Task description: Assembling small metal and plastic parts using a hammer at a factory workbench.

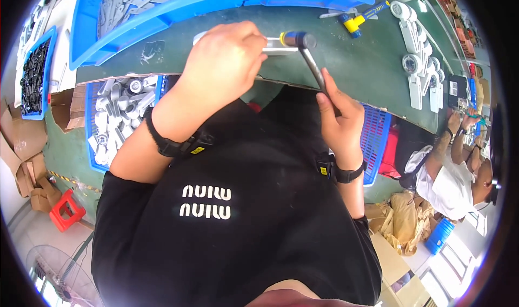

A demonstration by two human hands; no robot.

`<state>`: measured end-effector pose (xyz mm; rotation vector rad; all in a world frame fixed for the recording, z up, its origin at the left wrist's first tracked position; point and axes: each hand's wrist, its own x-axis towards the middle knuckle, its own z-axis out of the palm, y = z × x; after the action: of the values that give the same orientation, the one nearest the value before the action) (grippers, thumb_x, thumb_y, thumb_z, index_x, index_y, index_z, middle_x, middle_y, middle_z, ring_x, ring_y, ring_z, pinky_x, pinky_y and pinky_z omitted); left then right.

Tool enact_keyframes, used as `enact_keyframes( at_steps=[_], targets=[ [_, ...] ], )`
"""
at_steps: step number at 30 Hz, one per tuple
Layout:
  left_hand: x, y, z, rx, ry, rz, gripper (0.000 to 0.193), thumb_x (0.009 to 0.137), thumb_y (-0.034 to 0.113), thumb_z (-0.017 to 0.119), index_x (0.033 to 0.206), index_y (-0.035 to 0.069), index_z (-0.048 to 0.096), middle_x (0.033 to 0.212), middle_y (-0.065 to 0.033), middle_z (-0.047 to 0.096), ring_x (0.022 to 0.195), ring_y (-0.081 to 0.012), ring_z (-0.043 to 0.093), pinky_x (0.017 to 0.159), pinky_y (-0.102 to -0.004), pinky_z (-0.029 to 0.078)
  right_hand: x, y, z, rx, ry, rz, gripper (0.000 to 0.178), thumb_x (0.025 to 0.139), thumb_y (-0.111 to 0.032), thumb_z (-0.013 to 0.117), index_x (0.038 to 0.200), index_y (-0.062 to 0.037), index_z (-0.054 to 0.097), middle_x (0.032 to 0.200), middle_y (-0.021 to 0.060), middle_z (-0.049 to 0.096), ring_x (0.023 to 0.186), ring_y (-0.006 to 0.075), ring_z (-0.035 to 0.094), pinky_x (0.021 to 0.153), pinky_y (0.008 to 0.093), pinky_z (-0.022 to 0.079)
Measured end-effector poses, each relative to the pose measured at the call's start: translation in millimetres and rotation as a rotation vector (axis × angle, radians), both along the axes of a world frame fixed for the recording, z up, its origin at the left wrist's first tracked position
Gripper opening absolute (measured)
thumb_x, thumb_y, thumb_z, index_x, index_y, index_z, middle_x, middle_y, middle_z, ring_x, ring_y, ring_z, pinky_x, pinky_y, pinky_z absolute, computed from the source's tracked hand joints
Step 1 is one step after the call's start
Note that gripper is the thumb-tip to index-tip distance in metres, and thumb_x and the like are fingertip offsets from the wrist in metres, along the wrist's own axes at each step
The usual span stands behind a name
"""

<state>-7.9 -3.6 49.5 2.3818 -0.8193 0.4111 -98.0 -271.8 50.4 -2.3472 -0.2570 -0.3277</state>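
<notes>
My left hand (pixel 223 55) is closed around a long pale grey-white part (pixel 282 52) near the bench's front edge; most of the part is hidden under the fingers. Held in my right hand (pixel 343 115) is a small mallet (pixel 312 64) with a metal handle. Its dark, yellow-ended head is over the right end of the part; whether they touch I cannot tell. A second mallet (pixel 354 24), yellow and blue, lies farther right on the green bench (pixel 373 61).
Grey strips fill a blue bin (pixel 162 23) at the back. Blue crates with white parts (pixel 116 109) and black pieces (pixel 35 80) stand left. White parts with round ends (pixel 413 64) lie right. A red stool (pixel 67 209) stands lower left; a co-worker (pixel 448 174) sits right.
</notes>
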Motion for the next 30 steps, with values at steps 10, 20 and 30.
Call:
enact_keyframes(
  at_steps=[10, 20, 30],
  targets=[
    [2, -1, 5, 0.185, -0.025, 0.005, 0.026, 0.089, 0.003, 0.077, 0.115, 0.003, 0.074, 0.112, -0.0115, 0.072, 0.102, -0.0382, 0.071, 0.086, -0.0449, 0.058, 2, 0, 5, -0.034, 0.090, 0.001, 0.049, 0.097, 0.002, 0.077, 0.145, 0.0001, 0.070, 0.086, 0.0073, 0.072, 0.070, 0.0150, 0.062, 0.074, 0.0272, 0.053],
    [-6, 0, 24, 0.202, -0.179, -0.156, 0.033, 0.082, -0.002, 0.071, 0.100, 0.020, 0.086, 0.140, -0.0066, 0.068, 0.127, -0.0290, 0.065, 0.116, -0.0554, 0.042, -10, -7, -20, 0.751, 0.234, -0.195, 0.048, 0.108, -0.007, 0.071, 0.155, -0.0039, 0.063, 0.089, -0.0036, 0.066, 0.076, 0.0037, 0.056, 0.069, 0.0209, 0.048],
    [5, 9, -9, -0.098, -0.161, 0.049, 0.025, 0.088, 0.007, 0.085, 0.112, 0.004, 0.079, 0.119, -0.0119, 0.077, 0.106, -0.0351, 0.073, 0.089, -0.0419, 0.060, -10, -4, -17, 0.570, 0.291, -0.091, 0.050, 0.107, -0.005, 0.069, 0.156, -0.0011, 0.061, 0.089, -0.0024, 0.068, 0.079, 0.0054, 0.059, 0.074, 0.0218, 0.050]
  ],
)
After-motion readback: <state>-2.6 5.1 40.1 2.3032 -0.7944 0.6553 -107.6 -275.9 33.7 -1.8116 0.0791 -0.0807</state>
